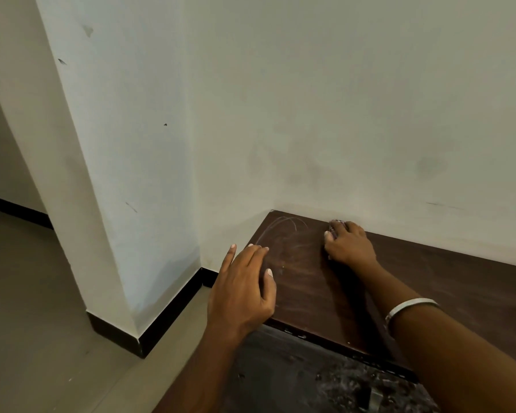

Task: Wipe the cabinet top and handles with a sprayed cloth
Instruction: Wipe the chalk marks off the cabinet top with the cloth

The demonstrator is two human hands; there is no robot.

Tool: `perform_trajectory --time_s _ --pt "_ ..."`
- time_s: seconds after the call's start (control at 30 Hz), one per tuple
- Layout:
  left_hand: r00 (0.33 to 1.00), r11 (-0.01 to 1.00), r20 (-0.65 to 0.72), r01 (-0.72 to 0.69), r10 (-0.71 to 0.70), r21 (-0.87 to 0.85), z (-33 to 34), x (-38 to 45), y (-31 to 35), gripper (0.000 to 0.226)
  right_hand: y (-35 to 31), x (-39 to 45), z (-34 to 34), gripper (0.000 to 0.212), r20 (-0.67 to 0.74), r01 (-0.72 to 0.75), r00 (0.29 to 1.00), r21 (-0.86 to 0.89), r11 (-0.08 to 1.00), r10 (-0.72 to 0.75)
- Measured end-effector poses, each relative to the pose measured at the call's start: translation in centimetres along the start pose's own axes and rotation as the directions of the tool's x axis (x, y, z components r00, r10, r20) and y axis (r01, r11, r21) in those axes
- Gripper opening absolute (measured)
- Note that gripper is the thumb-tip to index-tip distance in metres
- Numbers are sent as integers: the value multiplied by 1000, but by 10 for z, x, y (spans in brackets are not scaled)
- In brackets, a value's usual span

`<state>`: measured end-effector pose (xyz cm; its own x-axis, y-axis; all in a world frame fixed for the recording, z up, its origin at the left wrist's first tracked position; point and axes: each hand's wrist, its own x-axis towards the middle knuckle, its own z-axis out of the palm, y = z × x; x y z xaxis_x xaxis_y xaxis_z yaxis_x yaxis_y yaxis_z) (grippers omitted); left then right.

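Your left hand (241,289) rests open at the cabinet top's (429,281) nine-o'clock edge while your right hand (349,243) presses what seems a cloth (337,224), mostly hidden, at twelve.

Dark brown cabinet top (429,281), pinkish checked cloth (337,224), white wall (340,114), black skirting (173,311).

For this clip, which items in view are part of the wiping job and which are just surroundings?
Job: cabinet top; cloth under the right hand; left hand resting on the top's left edge.
Surroundings: wall; floor; bangle.
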<state>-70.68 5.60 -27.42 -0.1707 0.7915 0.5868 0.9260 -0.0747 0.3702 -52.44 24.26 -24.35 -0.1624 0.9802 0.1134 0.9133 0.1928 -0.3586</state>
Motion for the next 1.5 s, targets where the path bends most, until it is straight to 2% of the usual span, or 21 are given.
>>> perform_trajectory --time_s 0.07,0.2,0.3,0.4,0.53,0.67,1.0,1.07,1.23,1.33,1.4,1.5 --pt "1000 1000 -5 -1 1 -5 0 0 0 50 -16 2 8 57 3 20 1000 -5 1000 -20" --pt "1000 1000 2 -16 16 -4 0 0 -1 53 -57 -3 24 56 23 174 984 43 984 -175" --pt "1000 1000 -7 -7 6 -19 -1 0 -1 54 -64 -3 25 55 39 223 973 74 972 -227" --pt "1000 1000 -16 7 -7 -22 -2 0 -1 54 -45 3 19 54 21 201 979 72 977 -203" --pt "1000 1000 -8 9 -9 -22 -4 0 1 54 -12 13 10 55 -44 63 997 47 997 -61" --pt "1000 1000 -16 4 -4 -20 -3 0 3 52 -16 20 12 58 -26 -3 1000 1 1000 3" --pt "1000 999 -12 9 -10 -35 -3 -1 1 55 -93 24 40 54 75 287 953 81 955 -293" --pt "1000 999 -16 6 -7 -38 -3 0 1 54 -88 28 38 54 85 288 951 97 953 -297" --pt "1000 999 -26 -1 0 -54 -3 0 0 53 -65 40 33 56 35 165 985 92 982 -169" --pt "1000 999 -22 2 -3 -48 -1 0 0 53 -70 42 37 56 24 146 989 56 988 -148" --pt "1000 999 -21 -2 1 -49 0 0 -1 53 -80 43 39 56 30 155 987 48 987 -157" --pt "1000 999 -25 -2 1 -52 1 -1 -1 53 -101 44 44 56 86 241 965 89 967 -248"
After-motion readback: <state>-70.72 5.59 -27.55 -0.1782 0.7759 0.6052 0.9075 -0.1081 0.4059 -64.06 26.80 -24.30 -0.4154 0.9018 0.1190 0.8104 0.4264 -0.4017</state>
